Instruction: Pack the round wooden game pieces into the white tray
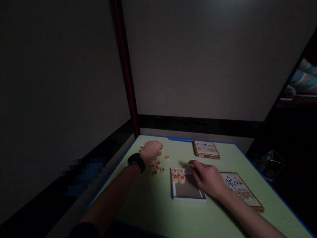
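Observation:
My left hand [151,150], with a black watch on the wrist, is curled over a scatter of round wooden game pieces [157,166] at the far left of a light green table [167,214]; what its fingers hold is hidden. My right hand [208,177] rests on the far right edge of a shallow white box tray [187,194], fingers bent and close together. Three round pieces [178,175] lie in the tray's far left corner.
A printed box lid [206,149] lies at the table's far right, and another printed board or lid [241,189] under my right forearm. A dark red post [126,62] stands at the far corner. The table has a blue rim; the room is dim.

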`<state>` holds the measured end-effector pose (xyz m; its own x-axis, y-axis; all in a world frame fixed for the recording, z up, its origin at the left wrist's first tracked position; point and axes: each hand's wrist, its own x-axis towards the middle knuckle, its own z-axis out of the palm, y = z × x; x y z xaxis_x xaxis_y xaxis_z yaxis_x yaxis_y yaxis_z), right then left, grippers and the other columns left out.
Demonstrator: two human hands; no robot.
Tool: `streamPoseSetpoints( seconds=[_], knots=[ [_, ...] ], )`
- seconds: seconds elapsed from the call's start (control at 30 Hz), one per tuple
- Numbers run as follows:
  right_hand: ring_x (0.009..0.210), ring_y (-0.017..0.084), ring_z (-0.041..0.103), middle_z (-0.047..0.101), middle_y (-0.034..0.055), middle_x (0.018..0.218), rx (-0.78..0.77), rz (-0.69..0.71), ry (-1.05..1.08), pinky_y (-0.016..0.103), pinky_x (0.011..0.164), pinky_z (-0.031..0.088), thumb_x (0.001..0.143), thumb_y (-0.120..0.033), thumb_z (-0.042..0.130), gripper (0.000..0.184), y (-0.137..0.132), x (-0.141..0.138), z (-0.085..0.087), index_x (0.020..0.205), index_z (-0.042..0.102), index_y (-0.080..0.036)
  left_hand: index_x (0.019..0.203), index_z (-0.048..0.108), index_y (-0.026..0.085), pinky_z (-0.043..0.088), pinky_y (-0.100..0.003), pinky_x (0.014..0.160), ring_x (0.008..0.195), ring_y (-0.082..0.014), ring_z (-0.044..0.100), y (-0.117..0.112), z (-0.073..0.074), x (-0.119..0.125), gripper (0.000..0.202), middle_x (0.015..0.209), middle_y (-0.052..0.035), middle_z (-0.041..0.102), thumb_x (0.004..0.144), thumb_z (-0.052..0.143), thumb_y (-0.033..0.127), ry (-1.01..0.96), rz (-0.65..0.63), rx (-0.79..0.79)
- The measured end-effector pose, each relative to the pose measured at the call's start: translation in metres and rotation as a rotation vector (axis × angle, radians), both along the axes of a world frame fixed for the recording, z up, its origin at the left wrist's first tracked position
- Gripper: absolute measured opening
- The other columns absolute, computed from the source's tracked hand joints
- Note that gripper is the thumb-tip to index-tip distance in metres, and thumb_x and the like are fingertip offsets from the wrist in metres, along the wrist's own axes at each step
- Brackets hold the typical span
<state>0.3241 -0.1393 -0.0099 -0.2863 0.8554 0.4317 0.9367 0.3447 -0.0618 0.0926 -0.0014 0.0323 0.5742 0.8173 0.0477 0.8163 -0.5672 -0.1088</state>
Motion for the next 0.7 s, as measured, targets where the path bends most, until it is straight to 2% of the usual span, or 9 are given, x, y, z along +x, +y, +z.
streamPoseSetpoints(
  seconds=[0.23,0.37,0.5,0.6,0.7],
  knots=[
    [0.067,0.019,0.069,0.075,0.0057,0.087,-0.019,0.012,-0.021,0.027,0.059,0.042,0.092,-0.02,0.041,0.024,-0.002,-0.003,0.004,0.105,0.061,-0.019,0.091,0.069,0.015,0.049,-0.033,0.081,0.096,-0.0263,0.066,0.017,-0.013,0.009,0.013,0.098,-0.0137,0.07,0.081,0.064,0.021,0.011,-0.004,-0.074],
    [0.066,0.019,0.069,0.075,0.005,0.085,-0.018,0.031,-0.02,0.026,0.059,0.042,0.09,-0.019,0.042,0.024,-0.004,-0.003,0.004,0.105,0.061,-0.019,0.089,0.069,0.013,0.048,-0.031,0.08,0.094,-0.0259,0.066,0.017,-0.011,0.009,0.012,0.095,-0.0145,0.07,0.082,0.063,0.02,-0.009,-0.013,-0.099],
    [0.066,0.019,0.069,0.075,0.0054,0.086,0.011,0.053,-0.011,0.027,0.059,0.043,0.09,-0.019,0.042,0.025,-0.003,-0.001,0.001,0.105,0.061,-0.019,0.094,0.068,0.015,0.047,-0.026,0.076,0.091,-0.022,0.066,0.018,0.006,-0.002,0.016,0.097,-0.011,0.071,0.085,0.058,0.025,-0.071,-0.002,-0.106],
    [0.065,0.02,0.07,0.075,0.0058,0.086,0.033,0.062,-0.014,0.027,0.058,0.044,0.09,-0.019,0.041,0.025,-0.001,0.001,-0.001,0.105,0.062,-0.018,0.101,0.067,0.015,0.046,-0.024,0.072,0.085,-0.0196,0.066,0.021,0.025,-0.022,0.022,0.093,-0.0087,0.071,0.087,0.055,0.025,-0.112,0.051,-0.097],
    [0.065,0.02,0.07,0.075,0.0059,0.085,0.051,0.065,-0.014,0.027,0.057,0.044,0.09,-0.019,0.042,0.026,0.001,0.002,-0.003,0.106,0.062,-0.018,0.106,0.067,0.015,0.046,-0.023,0.07,0.081,-0.0178,0.065,0.022,0.038,-0.047,0.025,0.09,-0.007,0.071,0.084,0.057,0.018,-0.117,0.105,-0.097]
  ],
)
